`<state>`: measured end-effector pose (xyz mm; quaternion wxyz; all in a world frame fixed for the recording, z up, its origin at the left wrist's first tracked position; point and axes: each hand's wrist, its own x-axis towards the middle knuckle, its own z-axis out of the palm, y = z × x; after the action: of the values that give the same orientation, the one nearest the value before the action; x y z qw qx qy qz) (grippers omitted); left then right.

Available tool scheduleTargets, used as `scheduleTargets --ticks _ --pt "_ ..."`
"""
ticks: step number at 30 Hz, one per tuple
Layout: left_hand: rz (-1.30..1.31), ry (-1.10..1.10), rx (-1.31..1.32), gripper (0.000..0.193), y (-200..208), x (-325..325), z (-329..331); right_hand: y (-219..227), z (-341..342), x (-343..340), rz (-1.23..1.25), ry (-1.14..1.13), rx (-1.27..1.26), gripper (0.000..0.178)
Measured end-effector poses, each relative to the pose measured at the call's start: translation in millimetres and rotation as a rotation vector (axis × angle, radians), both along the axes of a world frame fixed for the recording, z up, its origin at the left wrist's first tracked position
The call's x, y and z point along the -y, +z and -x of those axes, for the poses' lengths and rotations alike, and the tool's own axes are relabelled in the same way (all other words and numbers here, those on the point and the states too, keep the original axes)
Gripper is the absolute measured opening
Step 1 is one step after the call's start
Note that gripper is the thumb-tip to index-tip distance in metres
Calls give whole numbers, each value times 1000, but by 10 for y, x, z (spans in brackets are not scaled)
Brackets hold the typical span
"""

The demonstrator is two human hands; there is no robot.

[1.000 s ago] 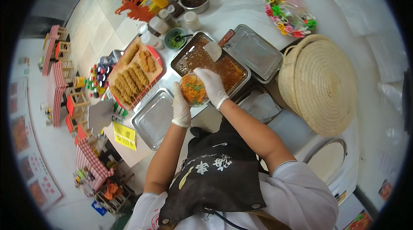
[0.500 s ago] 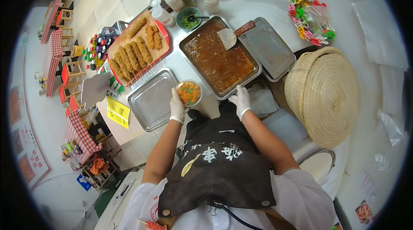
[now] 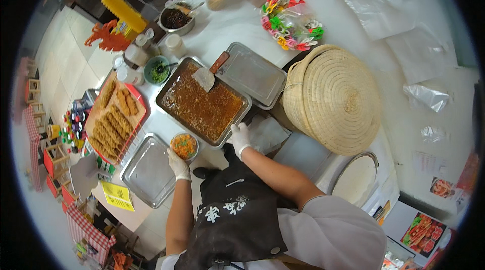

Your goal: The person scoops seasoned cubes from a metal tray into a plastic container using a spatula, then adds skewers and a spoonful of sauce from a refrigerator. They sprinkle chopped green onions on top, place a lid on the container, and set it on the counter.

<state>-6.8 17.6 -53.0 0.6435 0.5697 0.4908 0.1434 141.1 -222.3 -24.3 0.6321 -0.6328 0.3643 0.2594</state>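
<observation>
My left hand (image 3: 178,164), in a white glove, grips a small round bowl (image 3: 195,154) of orange food topped with green bits. Beside it lies a shallow metal tray (image 3: 150,170) with nothing on it. My gloved right hand (image 3: 239,136) is at the near right edge of a deeper metal tray (image 3: 246,106); its thumb stands apart from the fingers, and whether they touch the rim is hard to see. Reddish-brown seasoning (image 3: 197,111) covers that tray's bottom. A scraper (image 3: 204,80) with a wooden handle rests across its far side.
Fried skewers (image 3: 112,131) lie on a red-edged board (image 3: 143,109) at left. Beyond stand a green bowl (image 3: 149,74) with a spoon and several jars (image 3: 176,45). A metal lid (image 3: 252,75), woven basket (image 3: 333,101) and colourful clips (image 3: 288,22) are to the right.
My view has turned, so the counter and both hands sit further left and lower in the picture. The bowl stays in my left hand; my right hand remains by the seasoning tray.
</observation>
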Motion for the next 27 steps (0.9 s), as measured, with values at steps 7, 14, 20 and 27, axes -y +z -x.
scheduleTargets --ticks 7,14,20,27 --pt "-47 -72 -55 51 55 42 36 796 -441 404 278 194 253 36" --pt "28 75 14 56 555 73 -193 1871 -3561 1530 821 416 1087 45" --pt "-286 -181 -197 57 859 134 -205 1478 -4989 1846 1575 809 986 55" --pt "-755 -595 -404 84 1175 256 -407 1770 -4760 1989 1570 1503 537 49"
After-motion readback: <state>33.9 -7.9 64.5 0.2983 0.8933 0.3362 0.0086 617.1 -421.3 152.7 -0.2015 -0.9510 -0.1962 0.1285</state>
